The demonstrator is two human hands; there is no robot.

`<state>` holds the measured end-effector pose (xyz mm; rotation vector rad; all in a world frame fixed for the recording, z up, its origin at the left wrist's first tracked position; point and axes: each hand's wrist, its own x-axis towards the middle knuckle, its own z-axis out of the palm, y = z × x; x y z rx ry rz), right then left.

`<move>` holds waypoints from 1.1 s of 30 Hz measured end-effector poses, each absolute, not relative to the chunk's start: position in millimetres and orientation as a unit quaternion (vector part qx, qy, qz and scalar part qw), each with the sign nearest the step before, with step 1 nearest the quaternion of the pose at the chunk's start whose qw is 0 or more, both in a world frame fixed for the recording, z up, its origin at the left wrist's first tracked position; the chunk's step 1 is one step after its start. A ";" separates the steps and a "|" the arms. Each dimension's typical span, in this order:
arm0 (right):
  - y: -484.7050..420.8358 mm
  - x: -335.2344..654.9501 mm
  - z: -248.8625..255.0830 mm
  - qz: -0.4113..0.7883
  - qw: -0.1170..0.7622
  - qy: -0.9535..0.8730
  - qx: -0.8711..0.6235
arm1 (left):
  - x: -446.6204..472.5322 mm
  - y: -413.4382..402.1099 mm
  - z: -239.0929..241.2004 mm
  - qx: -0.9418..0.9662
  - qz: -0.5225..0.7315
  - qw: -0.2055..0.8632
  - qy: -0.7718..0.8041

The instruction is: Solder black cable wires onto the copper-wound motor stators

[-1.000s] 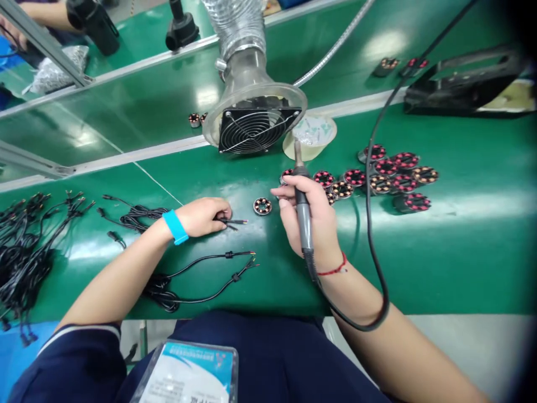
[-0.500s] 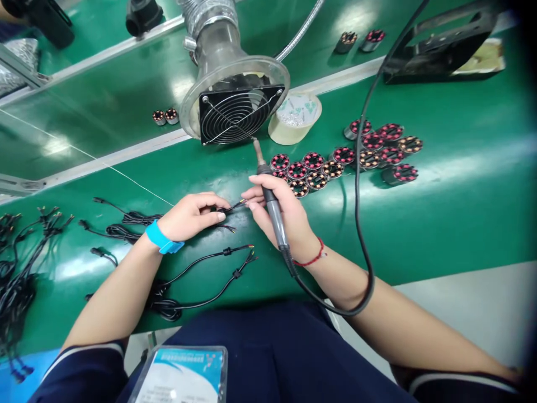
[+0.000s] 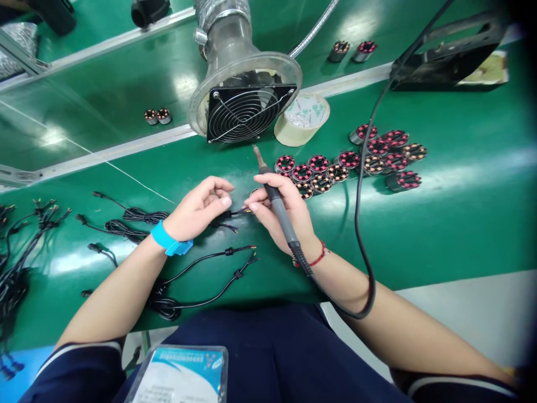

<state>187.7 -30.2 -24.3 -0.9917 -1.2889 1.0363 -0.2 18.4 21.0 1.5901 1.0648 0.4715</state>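
Observation:
In my right hand (image 3: 289, 215) is a soldering iron (image 3: 282, 210), its bare metal tip pointing up and away from me. The right thumb and fingers also reach the stripped coloured wire ends of a black cable (image 3: 227, 215); whether they pinch them I cannot tell. My left hand (image 3: 203, 207) hovers just left of those ends, fingers loosely curled, thumb apart, with nothing visible in it. More black cables (image 3: 210, 257) with bared ends lie on the green bench below the left hand. Several round motor stators (image 3: 321, 183) with copper or pink windings stand beyond the right hand.
A fume extractor with a fan grille (image 3: 243, 115) hangs above the work. Beside it sits a big roll of tape (image 3: 296, 130). A black iron stand (image 3: 444, 61) is at the back right. Cable bundles (image 3: 25, 257) lie at the left. The iron's cord (image 3: 358, 212) loops over my right forearm.
My left hand has come off the cable and risen slightly, its fingers loosening. The right hand with the soldering iron stays near the wire ends. The view has shifted a little.

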 end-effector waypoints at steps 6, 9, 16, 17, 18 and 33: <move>-31.0 188.0 -27.8 0.439 0.566 -0.550 -0.428 | 17.6 8.5 19.4 0.705 0.235 0.483 0.463; -31.3 188.6 -26.9 0.415 0.562 -0.566 -0.437 | 20.4 7.3 20.5 0.724 0.226 0.452 0.469; -30.0 188.7 -23.4 0.385 0.571 -0.593 -0.416 | 21.9 7.8 22.1 0.758 0.216 0.404 0.464; -30.1 188.6 -22.9 0.382 0.573 -0.595 -0.414 | 21.7 8.1 22.2 0.760 0.217 0.409 0.456; -30.3 188.3 -22.4 0.379 0.575 -0.595 -0.415 | 21.6 8.3 22.3 0.754 0.213 0.431 0.447; -29.0 208.2 -27.1 0.225 0.441 -0.675 -0.547 | 25.3 22.5 7.5 0.624 0.177 0.552 0.524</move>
